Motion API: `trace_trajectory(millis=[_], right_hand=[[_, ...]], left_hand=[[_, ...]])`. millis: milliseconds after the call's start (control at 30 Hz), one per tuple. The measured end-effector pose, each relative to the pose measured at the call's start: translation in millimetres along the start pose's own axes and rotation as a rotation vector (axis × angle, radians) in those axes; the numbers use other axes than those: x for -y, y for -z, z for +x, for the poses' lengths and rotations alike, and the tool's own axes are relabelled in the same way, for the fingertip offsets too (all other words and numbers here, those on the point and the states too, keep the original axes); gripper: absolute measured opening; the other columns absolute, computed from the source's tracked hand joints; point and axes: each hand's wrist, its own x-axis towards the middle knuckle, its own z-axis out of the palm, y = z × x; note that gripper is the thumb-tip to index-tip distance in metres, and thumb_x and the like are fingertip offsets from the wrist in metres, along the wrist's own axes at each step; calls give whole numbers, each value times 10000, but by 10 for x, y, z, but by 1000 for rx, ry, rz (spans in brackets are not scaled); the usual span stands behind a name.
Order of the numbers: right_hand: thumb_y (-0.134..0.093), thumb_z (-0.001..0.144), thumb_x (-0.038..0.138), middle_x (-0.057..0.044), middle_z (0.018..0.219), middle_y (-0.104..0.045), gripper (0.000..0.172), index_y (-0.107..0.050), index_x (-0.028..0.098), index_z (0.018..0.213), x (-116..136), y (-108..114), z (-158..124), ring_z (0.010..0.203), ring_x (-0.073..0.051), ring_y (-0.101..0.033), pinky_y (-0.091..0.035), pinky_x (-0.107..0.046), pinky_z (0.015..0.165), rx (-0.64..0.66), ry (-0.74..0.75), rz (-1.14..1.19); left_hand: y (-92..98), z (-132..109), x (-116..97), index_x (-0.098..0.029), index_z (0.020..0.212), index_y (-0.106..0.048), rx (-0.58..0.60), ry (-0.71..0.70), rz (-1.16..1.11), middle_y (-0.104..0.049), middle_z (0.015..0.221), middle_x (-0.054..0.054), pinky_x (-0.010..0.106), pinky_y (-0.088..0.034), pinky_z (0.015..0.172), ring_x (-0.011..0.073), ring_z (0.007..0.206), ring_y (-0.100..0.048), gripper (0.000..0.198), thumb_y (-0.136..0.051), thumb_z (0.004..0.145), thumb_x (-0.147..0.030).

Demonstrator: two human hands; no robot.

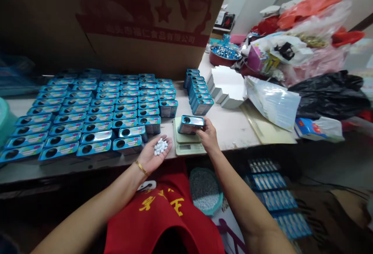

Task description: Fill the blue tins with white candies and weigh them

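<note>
My left hand (152, 156), palm up and lightly cupped, holds a small heap of round white candies (161, 146). A gold bracelet circles that wrist. My right hand (208, 134) grips the right side of a blue tin (190, 125). This tin stands upright on the pan of a pale green weighing scale (189, 149), with a dark round opening in its top. Left of my left hand stand rows of similar blue tins (99, 115), their round openings facing up. A shorter double row of blue tins (201, 100) stands behind the scale.
Stacked white card pieces (229, 84), plastic sheets (271, 104) and a black bag (329, 92) lie to the right. A red bowl (215, 57) holds blue-wrapped pieces. A large cardboard box (140, 20) rises behind. Below the table's edge sits a teal basin (220, 199) with white candies.
</note>
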Motion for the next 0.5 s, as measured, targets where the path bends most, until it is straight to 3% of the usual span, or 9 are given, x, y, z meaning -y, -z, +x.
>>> trace_trajectory(millis=[100, 167, 300, 333, 433, 500], right_hand=[[-588, 645, 210, -32, 979, -579, 428, -489, 185, 1061, -1, 44, -7, 873, -163, -554, -456, -332, 791, -5, -10, -17], [-587, 670, 222, -57, 1085, -544, 479, -460, 199, 1131, 83, 100, -92, 980, -185, -518, -431, -364, 850, -28, 57, -151], [-541, 750, 188, -70, 1111, -510, 375, -496, 220, 1121, 367, 84, -540, 1074, -196, -442, -357, -393, 948, -146, 280, -525], [-518, 770, 173, -66, 1069, -523, 331, -514, 218, 1098, 429, 28, -691, 1036, -185, -461, -378, -374, 929, -84, 315, -567], [-488, 795, 181, -78, 1069, -525, 350, -476, 192, 1144, 521, -216, -1114, 978, -187, -474, -439, -342, 845, 394, 323, -652], [-463, 807, 166, -106, 1087, -519, 398, -415, 151, 1202, 512, -359, -1308, 944, -200, -468, -453, -354, 802, 560, 297, -751]], left_hand=[[141, -95, 2, -67, 827, -593, -17, 33, 51, -639, 740, 117, 286, -538, 649, 175, 715, -629, 131, -478, 775, -105], [237, -169, 34, -68, 846, -595, -28, 75, 83, -642, 753, 119, 289, -536, 657, 177, 722, -629, 142, -479, 781, -119], [372, -294, 158, -72, 890, -597, -38, 183, 128, -651, 838, 133, 324, -519, 733, 199, 805, -624, 164, -487, 776, -116], [393, -307, 195, -72, 894, -598, -21, 212, 138, -652, 856, 133, 330, -514, 747, 202, 821, -621, 168, -487, 775, -112], [443, -302, 297, -78, 856, -607, 43, 296, 178, -661, 817, 109, 303, -519, 702, 173, 744, -629, 156, -475, 774, -99], [473, -281, 344, -87, 860, -610, 58, 325, 218, -662, 770, 86, 272, -517, 653, 146, 674, -624, 168, -467, 771, -85]])
